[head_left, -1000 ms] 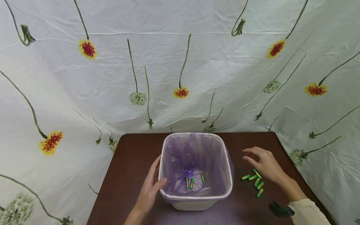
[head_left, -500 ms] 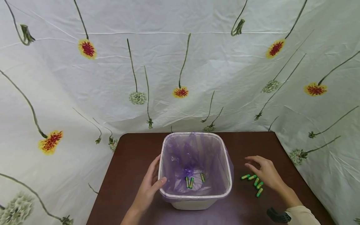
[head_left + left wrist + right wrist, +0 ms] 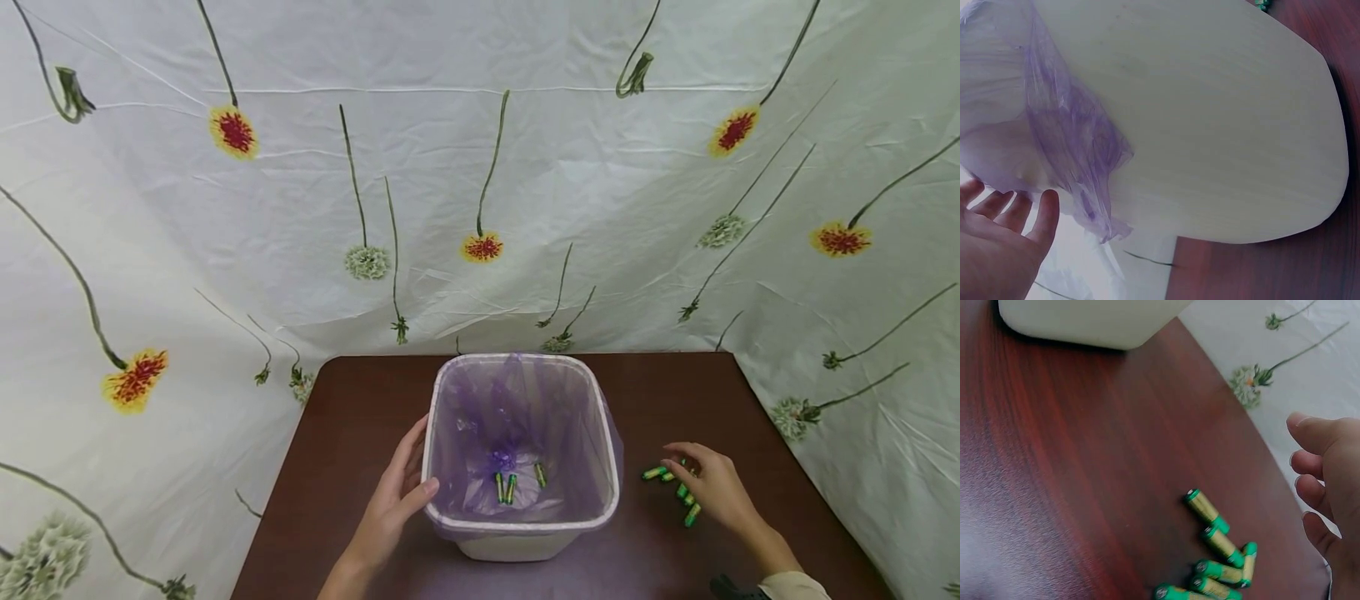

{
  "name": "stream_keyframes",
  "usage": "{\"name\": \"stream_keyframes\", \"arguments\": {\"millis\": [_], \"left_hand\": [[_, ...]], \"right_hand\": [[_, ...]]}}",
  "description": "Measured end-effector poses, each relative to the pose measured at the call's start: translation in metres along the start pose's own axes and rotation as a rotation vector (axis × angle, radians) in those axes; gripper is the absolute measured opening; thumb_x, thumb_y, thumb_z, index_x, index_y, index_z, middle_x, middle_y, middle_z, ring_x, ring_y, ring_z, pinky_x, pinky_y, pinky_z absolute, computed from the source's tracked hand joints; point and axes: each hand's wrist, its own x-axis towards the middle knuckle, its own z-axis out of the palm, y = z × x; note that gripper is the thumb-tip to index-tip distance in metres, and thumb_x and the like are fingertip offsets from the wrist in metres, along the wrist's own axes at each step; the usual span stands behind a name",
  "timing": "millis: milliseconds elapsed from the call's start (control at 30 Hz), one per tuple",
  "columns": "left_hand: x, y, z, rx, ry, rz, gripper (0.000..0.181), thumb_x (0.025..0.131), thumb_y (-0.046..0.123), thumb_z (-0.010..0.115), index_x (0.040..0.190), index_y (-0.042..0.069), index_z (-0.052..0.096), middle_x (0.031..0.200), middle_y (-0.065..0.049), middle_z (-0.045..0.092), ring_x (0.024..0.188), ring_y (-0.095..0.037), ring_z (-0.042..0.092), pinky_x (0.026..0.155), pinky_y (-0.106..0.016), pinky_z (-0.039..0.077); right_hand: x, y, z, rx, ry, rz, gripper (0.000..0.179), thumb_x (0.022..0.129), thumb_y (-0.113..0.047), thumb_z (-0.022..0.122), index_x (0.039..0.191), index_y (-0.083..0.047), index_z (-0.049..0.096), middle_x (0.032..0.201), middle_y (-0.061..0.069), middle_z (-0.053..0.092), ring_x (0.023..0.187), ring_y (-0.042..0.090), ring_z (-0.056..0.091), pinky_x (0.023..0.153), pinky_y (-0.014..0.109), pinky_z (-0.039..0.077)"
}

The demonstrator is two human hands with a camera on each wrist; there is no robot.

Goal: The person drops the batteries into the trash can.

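Note:
A white trash bin (image 3: 498,546) lined with a thin purple bag (image 3: 555,417) stands on the table. Three green-and-gold batteries (image 3: 511,489) lie at its bottom. My left hand (image 3: 386,508) grips the bin's left side, thumb at the rim and fingers along the outside; in the left wrist view its fingers lie against the hanging bag edge. To the right of the bin lies a loose group of several batteries (image 3: 1205,509). Just over them hovers my right hand (image 3: 712,487), fingers loosely bent, holding nothing; it hides part of the group in the head view.
The dark brown table (image 3: 360,425) extends around the bin. A white cloth (image 3: 420,167) printed with flowers hangs behind the table and along both sides. Part of a dark strap (image 3: 735,589) shows beside the right sleeve.
My right hand has come down and slightly to the right, closer over the loose batteries. The left hand and the bin have stayed in place.

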Motion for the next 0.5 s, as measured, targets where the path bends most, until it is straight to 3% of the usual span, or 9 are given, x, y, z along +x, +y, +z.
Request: {"name": "stream_keyframes", "arguments": {"millis": [100,267,500], "left_hand": [[0.0,-0.002,-0.001,-0.009,-0.015,-0.011,0.072,0.101,-0.002,0.047,0.166,0.013,0.019,0.166,-0.022,0.022,0.148,-0.027,0.034,0.109,-0.032,0.041],[0.001,-0.002,-0.002,-0.009,-0.017,-0.024,0.072,0.102,-0.001,0.046,0.167,0.017,0.019,0.169,-0.017,0.017,0.15,-0.022,0.029,0.11,-0.03,0.038],[0.0,0.0,-0.002,-0.029,-0.02,-0.026,0.072,0.102,-0.001,0.046,0.167,0.016,0.019,0.17,-0.017,0.015,0.15,-0.019,0.029,0.11,-0.03,0.039]], "right_hand": [[-0.004,0.006,0.004,0.011,0.001,0.034,0.022,0.091,-0.007,0.079,0.113,-0.006,0.076,0.089,-0.007,0.065,0.069,0.007,0.057,0.057,0.028,0.049],[-0.016,0.019,0.013,0.02,0.009,0.096,0.026,0.092,-0.008,0.079,0.117,-0.001,0.074,0.091,-0.002,0.066,0.069,0.009,0.059,0.055,0.028,0.049],[-0.04,0.033,0.026,-0.036,0.029,0.168,0.026,0.091,-0.01,0.08,0.113,0.002,0.074,0.089,0.0,0.065,0.07,0.009,0.058,0.058,0.027,0.049]]}}
